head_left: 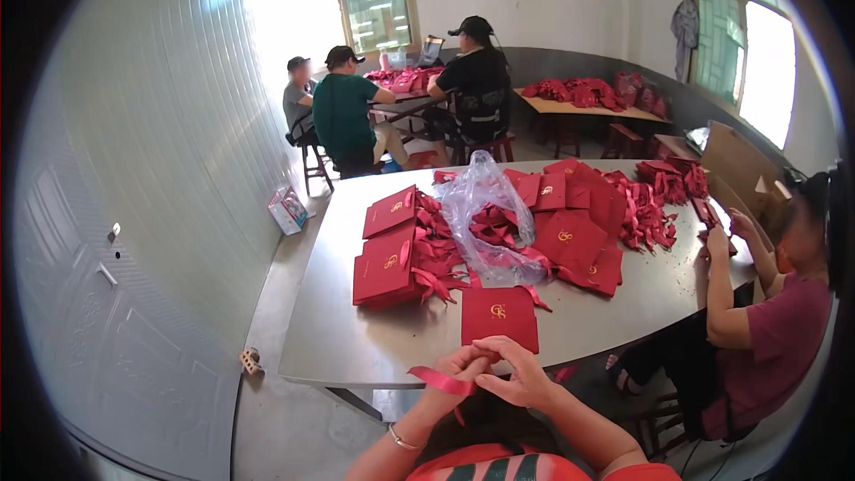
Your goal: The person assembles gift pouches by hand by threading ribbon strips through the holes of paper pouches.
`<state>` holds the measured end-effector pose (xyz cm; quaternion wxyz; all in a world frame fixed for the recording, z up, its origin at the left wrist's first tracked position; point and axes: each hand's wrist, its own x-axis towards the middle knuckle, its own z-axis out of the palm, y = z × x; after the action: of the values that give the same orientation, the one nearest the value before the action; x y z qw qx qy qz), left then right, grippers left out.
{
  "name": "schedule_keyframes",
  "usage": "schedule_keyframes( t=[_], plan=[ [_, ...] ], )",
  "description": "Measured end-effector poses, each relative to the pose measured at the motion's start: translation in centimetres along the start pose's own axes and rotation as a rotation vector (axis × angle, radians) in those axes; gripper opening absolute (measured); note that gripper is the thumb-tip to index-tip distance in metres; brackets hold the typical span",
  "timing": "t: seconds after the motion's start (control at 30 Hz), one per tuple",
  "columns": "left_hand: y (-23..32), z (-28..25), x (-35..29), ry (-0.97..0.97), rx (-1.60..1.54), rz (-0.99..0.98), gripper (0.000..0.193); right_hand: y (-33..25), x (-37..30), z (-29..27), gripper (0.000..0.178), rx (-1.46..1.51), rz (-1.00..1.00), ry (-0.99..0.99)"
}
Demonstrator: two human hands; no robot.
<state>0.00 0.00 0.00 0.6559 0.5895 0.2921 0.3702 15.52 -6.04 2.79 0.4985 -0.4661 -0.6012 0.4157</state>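
Observation:
My hands meet just off the near edge of the table. My left hand (pixel 460 365) is closed, with a red satin ribbon (pixel 438 380) running across its fingers and a loose end hanging below. My right hand (pixel 518 372) curls its fingers over the fingertips of the left, its thumb beside the ribbon; whatever it pinches is hidden. Right beyond the hands, a flat red gift bag (pixel 499 319) with a gold emblem lies at the table edge, a ribbon at its far side.
The metal table (pixel 343 338) bears stacked red bags (pixel 383 272) at left, a clear plastic bag (pixel 490 214) mid-table and more bags (pixel 570 236) at right. A co-worker (pixel 766 330) sits at right handling a red bag. Three people sit at a far table. A cardboard box (pixel 735 165) stands behind.

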Motion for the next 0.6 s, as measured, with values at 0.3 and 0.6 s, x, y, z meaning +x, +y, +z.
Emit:
schedule_keyframes(
  t=[0.3,0.6],
  plan=[
    [-7.0,-0.2,-1.6,-0.338,0.11,0.082,0.026,-0.6,-1.7,0.1,0.044,-0.633,-0.398,-0.095],
    [-5.7,1.6,-0.3,-0.268,0.239,0.022,0.02,2.7,-1.6,0.4,0.01,0.232,0.127,0.012]
  ],
)
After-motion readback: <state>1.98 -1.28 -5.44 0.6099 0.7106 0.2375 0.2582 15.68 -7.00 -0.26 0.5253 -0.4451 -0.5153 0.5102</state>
